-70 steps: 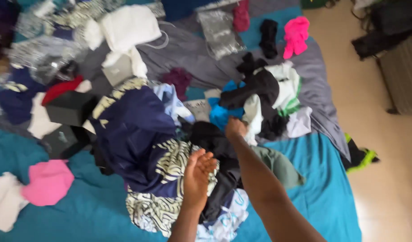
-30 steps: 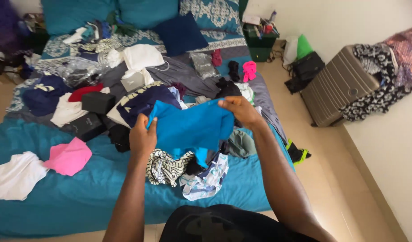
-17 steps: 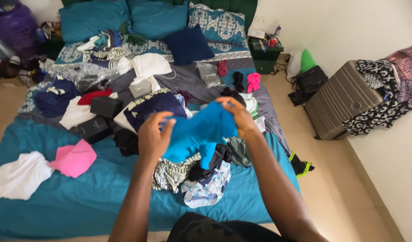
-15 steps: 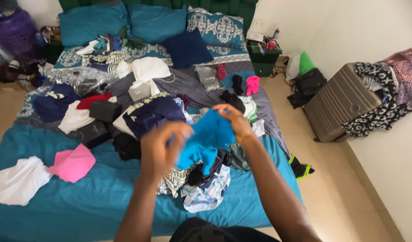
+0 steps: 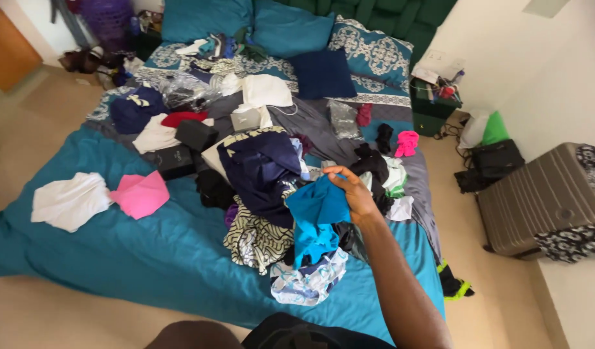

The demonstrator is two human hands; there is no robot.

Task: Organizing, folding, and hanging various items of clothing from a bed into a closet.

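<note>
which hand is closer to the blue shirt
Right. The right hand grips the blue shirt at its top edge, dangling it over the clothes pile; the left hand is out of view.

Bright blue garment [image 5: 317, 216]: crumpled, bunched at top, hanging limp in folds above clothes heap at middle of bed.

Right hand [image 5: 354, 194] gripping blue garment [image 5: 315, 216] over clothes pile [image 5: 262, 194], teal bed [image 5: 149, 252]
</note>
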